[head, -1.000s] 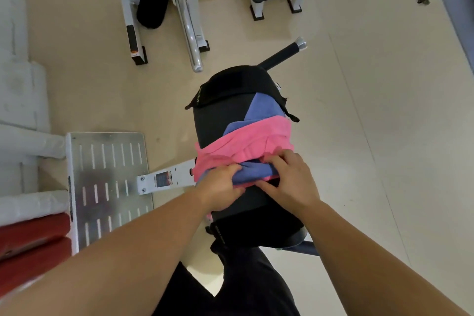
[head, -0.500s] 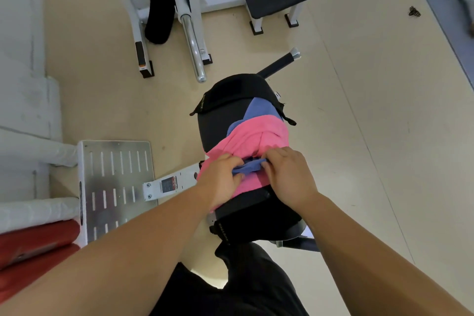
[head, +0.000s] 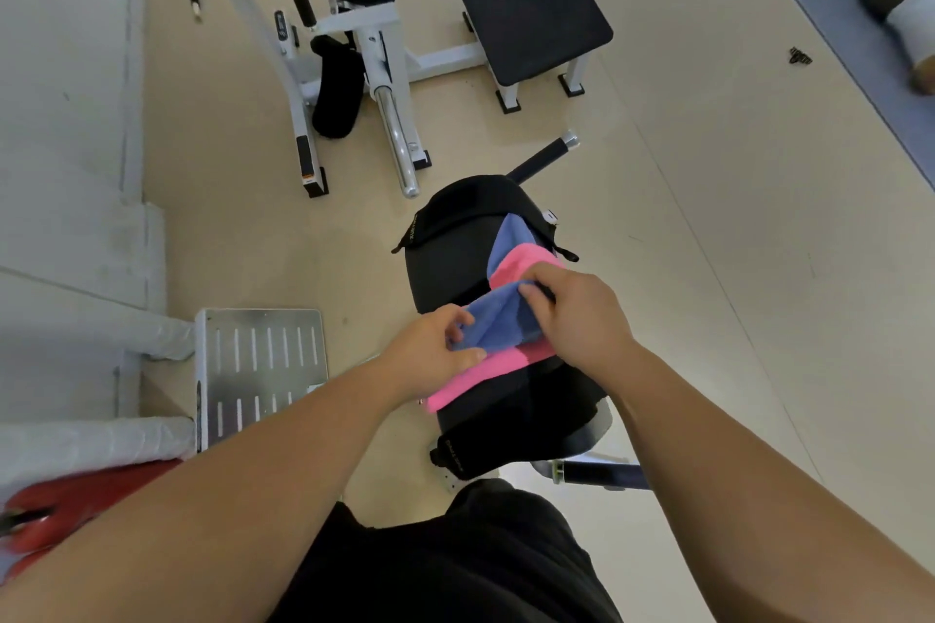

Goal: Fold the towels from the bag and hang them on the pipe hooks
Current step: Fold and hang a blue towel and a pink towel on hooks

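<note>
Pinching the blue towel [head: 498, 326] with left hand [head: 430, 357] and right hand [head: 582, 314], we hold it over the pink towel [head: 480, 372] on the bag [head: 445, 268]. Tugging hard could drag the pink towel onto the floor [head: 708, 243].

Beige floor [head: 708, 218]; white-framed gym bench [head: 354, 41], black pads; perforated metal plate [head: 258, 369]; blue mat [head: 870, 66].

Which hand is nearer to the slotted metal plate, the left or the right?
Left. The left hand pinches the blue towel on the side toward the slotted metal plate; the right hand holds the towel farther away, over the black bag.
</note>
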Demonstrator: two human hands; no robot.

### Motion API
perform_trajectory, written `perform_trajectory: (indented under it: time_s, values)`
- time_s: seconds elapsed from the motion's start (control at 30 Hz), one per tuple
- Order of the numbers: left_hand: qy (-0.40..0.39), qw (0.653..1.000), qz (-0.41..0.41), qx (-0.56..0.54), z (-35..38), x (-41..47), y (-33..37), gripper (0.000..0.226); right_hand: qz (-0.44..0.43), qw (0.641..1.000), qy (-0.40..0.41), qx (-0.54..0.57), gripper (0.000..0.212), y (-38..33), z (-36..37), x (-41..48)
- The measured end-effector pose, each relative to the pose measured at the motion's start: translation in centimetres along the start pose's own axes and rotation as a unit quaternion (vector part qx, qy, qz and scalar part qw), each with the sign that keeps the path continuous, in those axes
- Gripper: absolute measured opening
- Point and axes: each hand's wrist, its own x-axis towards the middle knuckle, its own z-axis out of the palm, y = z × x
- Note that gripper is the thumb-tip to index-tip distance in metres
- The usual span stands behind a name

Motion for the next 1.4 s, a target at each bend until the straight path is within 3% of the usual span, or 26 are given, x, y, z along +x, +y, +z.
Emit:
perform_trajectory:
  time_s: [0.13, 0.27, 0.4, 0.43, 0.53, 0.63, 0.73, 0.83, 0.93, 1.07, 1.17, 1.3, 1.4]
  values:
    - [0.013, 0.999, 0.046, -0.004, -0.2, -0.7, 1.5, 0.057, 0.032, 0.998, -0.031, -0.033, 0.016, -1.4, -2.2, 0.5]
    - [-0.005, 0.994, 0.111, -0.018, -0.1, -1.2, 3.5, 0.049, 0.017, 0.994, -0.096, 0.052, 0.014, -2.8, -4.0, 0.3]
    - [0.024, 0.995, 0.092, 0.007, 0.5, -1.3, 4.5, 0.013, 0.002, 0.992, -0.074, 0.107, 0.008, -2.6, -4.6, 0.0]
    - [0.043, 0.996, 0.084, 0.003, 0.5, -1.3, 4.5, 0.010, 0.005, 0.990, -0.070, 0.120, 0.003, -2.2, -4.8, -0.2]
    - [0.079, 0.994, 0.050, -0.064, -0.2, -1.2, 4.4, 0.012, 0.018, 0.983, -0.126, 0.134, 0.039, -0.5, -5.1, -1.1]
    - [0.101, 0.987, 0.019, -0.124, -1.2, -1.1, 4.0, 0.013, 0.043, 0.982, -0.179, 0.031, 0.024, 1.5, -4.0, -2.1]
    - [0.112, 0.986, 0.002, -0.126, -1.8, -1.3, 3.7, 0.016, 0.105, 0.982, -0.159, -0.021, 0.011, 3.2, -2.5, -3.1]
    - [0.125, 0.985, 0.000, -0.122, -2.4, -1.6, 3.6, 0.016, 0.160, 0.982, -0.093, 0.039, 0.022, 3.9, -2.0, -3.8]
    - [0.106, 0.987, -0.003, -0.118, -2.8, -2.3, 3.5, 0.008, 0.149, 0.986, -0.022, 0.077, 0.024, 3.3, -2.8, -3.9]
    - [0.087, 0.996, -0.003, -0.023, -3.5, -3.8, 3.5, 0.057, 0.080, 0.989, 0.004, 0.125, 0.023, 0.5, -4.9, -3.2]
    - [0.119, 0.990, 0.018, 0.073, -4.0, -4.0, 2.8, 0.077, 0.037, 0.988, -0.014, 0.149, 0.021, -2.1, -5.6, -1.8]
    - [0.225, 0.959, -0.022, 0.173, -4.6, -4.3, 2.1, 0.065, 0.015, 0.988, -0.064, 0.139, 0.027, -5.4, -5.9, 0.2]
    - [0.291, 0.939, -0.059, 0.172, -6.0, -5.2, 1.3, 0.048, -0.008, 0.986, -0.100, 0.134, 0.025, -7.5, -5.7, 1.6]
